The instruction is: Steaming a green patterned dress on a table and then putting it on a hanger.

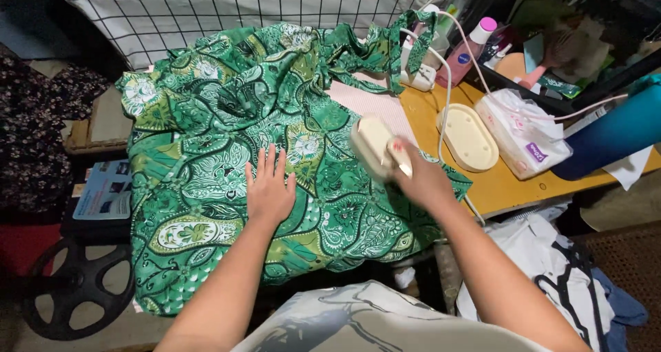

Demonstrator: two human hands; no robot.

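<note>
Head view shows the left hand (268, 190) spread flat, fingers open, on the green patterned fabric (206, 152) covering the table, while the right hand (420, 180) grips a cream handheld iron (375, 145); pressing goes best with cloth held taut.
</note>
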